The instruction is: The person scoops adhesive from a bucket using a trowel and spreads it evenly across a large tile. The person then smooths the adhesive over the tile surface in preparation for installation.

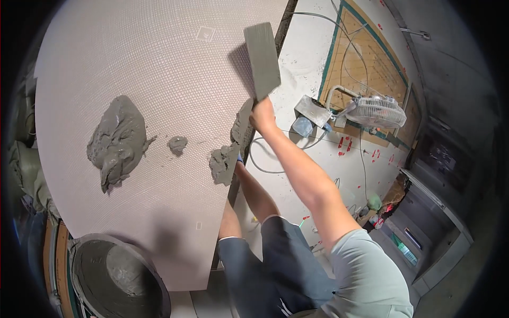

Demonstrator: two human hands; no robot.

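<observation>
My right hand [263, 114] is closed at the near end of a rectangular plastering trowel [262, 58], its broad face coated with grey mortar. The trowel is over the far right edge of a pale panel [175, 63] with a mesh-like grid texture. Beside my right hand, rough mortar [227, 161] lies along the panel's right edge. A large mortar heap [119, 140] sits on the left of the panel, and a small mortar lump [177, 144] lies to its right. My left hand does not show.
A round dark bucket [87, 265] smeared with mortar stands at the lower left. Right of the panel, a white floor [302, 183] with red marks bears a fan [376, 112], a mortar-stained block [313, 110] and loose cables. My legs [286, 249] are beside the panel's near right edge.
</observation>
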